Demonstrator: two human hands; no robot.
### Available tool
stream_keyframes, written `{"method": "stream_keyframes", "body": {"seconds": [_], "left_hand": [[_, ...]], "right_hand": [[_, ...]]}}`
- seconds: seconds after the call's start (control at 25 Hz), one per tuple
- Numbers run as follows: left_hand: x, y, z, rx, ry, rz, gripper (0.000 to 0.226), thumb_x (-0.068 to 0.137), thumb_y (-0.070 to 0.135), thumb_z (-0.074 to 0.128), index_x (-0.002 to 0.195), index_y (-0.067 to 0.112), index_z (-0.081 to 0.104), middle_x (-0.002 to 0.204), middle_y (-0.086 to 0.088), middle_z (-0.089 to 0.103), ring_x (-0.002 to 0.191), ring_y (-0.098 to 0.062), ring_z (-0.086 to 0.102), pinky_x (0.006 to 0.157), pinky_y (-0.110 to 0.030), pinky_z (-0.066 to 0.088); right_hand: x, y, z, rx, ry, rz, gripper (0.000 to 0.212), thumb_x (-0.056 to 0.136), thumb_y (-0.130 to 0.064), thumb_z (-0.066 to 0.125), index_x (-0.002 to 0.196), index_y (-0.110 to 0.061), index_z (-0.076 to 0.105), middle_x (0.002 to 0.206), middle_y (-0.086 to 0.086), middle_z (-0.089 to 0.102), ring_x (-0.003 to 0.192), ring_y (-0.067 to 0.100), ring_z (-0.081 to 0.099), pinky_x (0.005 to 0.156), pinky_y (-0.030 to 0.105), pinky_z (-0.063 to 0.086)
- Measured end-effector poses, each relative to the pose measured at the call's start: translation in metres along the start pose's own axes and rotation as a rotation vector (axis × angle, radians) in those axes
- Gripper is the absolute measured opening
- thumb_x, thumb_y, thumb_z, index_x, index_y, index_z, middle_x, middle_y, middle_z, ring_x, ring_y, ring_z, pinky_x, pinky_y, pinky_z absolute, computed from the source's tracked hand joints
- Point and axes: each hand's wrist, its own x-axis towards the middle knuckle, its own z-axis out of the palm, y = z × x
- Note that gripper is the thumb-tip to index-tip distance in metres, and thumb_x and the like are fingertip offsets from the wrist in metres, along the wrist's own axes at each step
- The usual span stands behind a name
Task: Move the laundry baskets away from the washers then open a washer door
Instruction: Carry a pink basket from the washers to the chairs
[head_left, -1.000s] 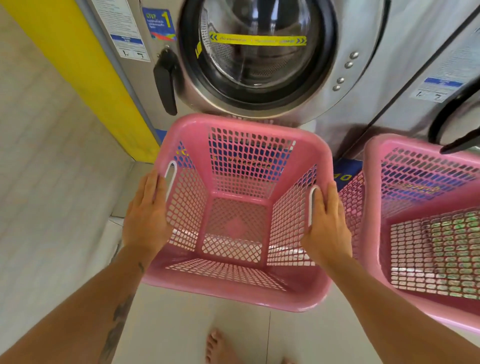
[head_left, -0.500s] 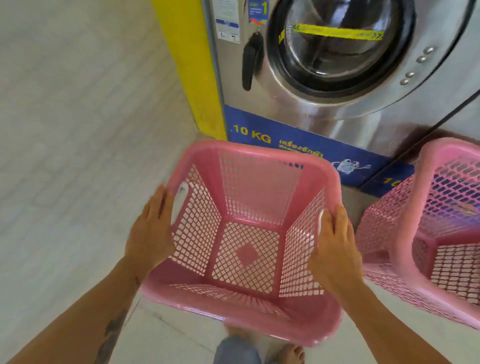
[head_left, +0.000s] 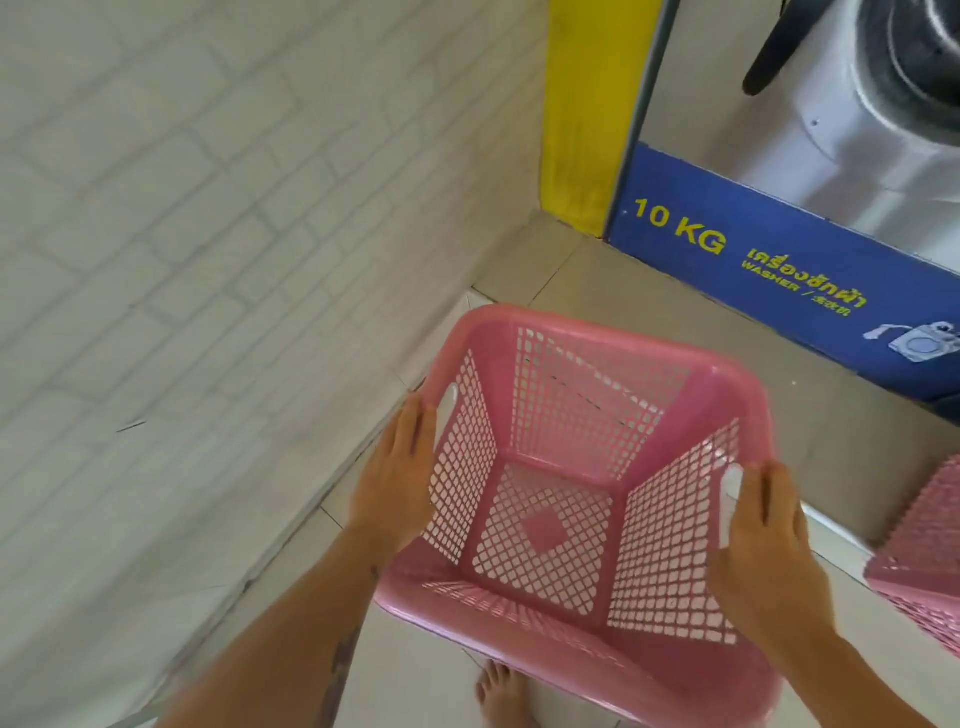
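Note:
An empty pink laundry basket (head_left: 582, 415) is held up off the floor between my hands, clear of the washer. My left hand (head_left: 397, 480) grips its left rim by the handle slot. My right hand (head_left: 766, 540) grips the right rim at the other handle slot. The steel washer (head_left: 841, 130) with a blue "10 KG" base panel (head_left: 753, 260) stands at the upper right; its round door and black handle (head_left: 769, 57) are shut and partly cut off by the frame. A corner of a second pink basket (head_left: 924, 551) shows at the right edge.
A white brick-pattern wall (head_left: 208, 260) fills the left side. A yellow wall strip (head_left: 587, 114) borders the washer. The beige tiled floor (head_left: 597, 280) lies between basket and washer. My bare foot (head_left: 501, 691) is below the basket.
The basket has come back from the washer and to the left, toward the white wall. The view has turned left, so the washer door and second basket slid toward the right edge.

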Motion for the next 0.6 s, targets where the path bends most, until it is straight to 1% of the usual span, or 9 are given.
{"method": "stream_keyframes", "body": {"seconds": [0.08,0.16,0.24,0.28,0.4,0.44,0.48,0.56,0.6], "left_hand": [[0.001,-0.011,0.018,0.014,0.031,0.002,0.093,0.071,0.001,0.068,0.15,0.0,0.019,0.157,-0.021,0.019,0.141,-0.038,0.028,0.103,-0.044,0.046],[0.001,-0.024,0.03,0.027,0.033,-0.025,0.093,0.072,0.002,0.069,0.15,0.001,0.018,0.158,-0.021,0.017,0.14,-0.038,0.029,0.101,-0.046,0.048],[-0.002,-0.039,0.035,0.025,-0.002,-0.045,0.097,0.073,0.005,0.071,0.151,0.004,0.015,0.158,-0.019,0.014,0.139,-0.038,0.029,0.1,-0.046,0.047],[-0.004,-0.046,0.034,0.026,-0.025,-0.052,0.098,0.073,0.006,0.071,0.152,0.006,0.013,0.159,-0.017,0.012,0.138,-0.037,0.03,0.1,-0.045,0.046],[-0.007,-0.056,0.019,0.017,-0.066,-0.067,0.094,0.073,0.007,0.068,0.152,0.012,0.016,0.159,-0.011,0.015,0.132,-0.035,0.035,0.099,-0.045,0.046],[-0.007,-0.055,0.011,-0.019,-0.069,-0.077,0.088,0.074,0.007,0.065,0.15,0.014,0.022,0.156,-0.008,0.022,0.128,-0.035,0.04,0.096,-0.045,0.047],[-0.007,-0.05,0.002,-0.078,-0.058,-0.11,0.077,0.076,0.007,0.062,0.146,0.015,0.031,0.15,-0.007,0.031,0.123,-0.034,0.045,0.094,-0.044,0.049],[-0.003,-0.031,-0.018,-0.243,0.003,-0.231,0.05,0.083,0.012,0.054,0.132,0.016,0.051,0.138,-0.006,0.047,0.117,-0.03,0.053,0.094,-0.042,0.05],[0.0,-0.018,-0.029,-0.333,0.03,-0.278,0.041,0.086,0.014,0.052,0.126,0.017,0.058,0.134,-0.006,0.053,0.113,-0.027,0.057,0.094,-0.038,0.051]], "right_hand": [[-0.002,-0.004,0.023,-0.031,-0.041,0.026,0.089,0.077,-0.01,0.065,0.148,0.0,0.012,0.152,0.024,0.013,0.137,0.05,0.029,0.091,0.058,0.049],[-0.007,-0.014,0.042,-0.043,-0.083,0.057,0.094,0.079,-0.016,0.065,0.15,-0.001,0.007,0.156,0.024,0.003,0.141,0.05,0.021,0.089,0.057,0.05],[-0.014,-0.027,0.057,-0.027,-0.083,0.082,0.096,0.076,-0.018,0.067,0.15,-0.002,0.009,0.156,0.023,0.001,0.141,0.051,0.019,0.083,0.057,0.053],[-0.017,-0.033,0.06,-0.021,-0.087,0.085,0.097,0.076,-0.02,0.068,0.151,-0.004,0.008,0.156,0.022,0.002,0.141,0.051,0.019,0.082,0.057,0.053],[-0.023,-0.042,0.054,0.009,-0.109,0.074,0.097,0.08,-0.025,0.067,0.152,-0.012,0.004,0.159,0.017,0.002,0.143,0.047,0.02,0.091,0.056,0.05],[-0.024,-0.043,0.047,0.042,-0.117,0.092,0.093,0.082,-0.024,0.066,0.151,-0.015,0.004,0.159,0.015,0.004,0.142,0.044,0.023,0.092,0.055,0.049],[-0.026,-0.042,0.038,0.081,-0.12,0.1,0.087,0.084,-0.021,0.063,0.15,-0.017,0.007,0.157,0.012,0.01,0.14,0.042,0.03,0.091,0.054,0.05],[-0.031,-0.039,0.017,0.164,-0.107,0.057,0.07,0.086,-0.019,0.059,0.145,-0.018,0.02,0.145,0.009,0.032,0.127,0.033,0.047,0.085,0.047,0.055],[-0.034,-0.037,0.006,0.202,-0.108,0.033,0.061,0.088,-0.021,0.057,0.141,-0.019,0.027,0.137,0.006,0.04,0.121,0.028,0.051,0.083,0.042,0.055]]}}
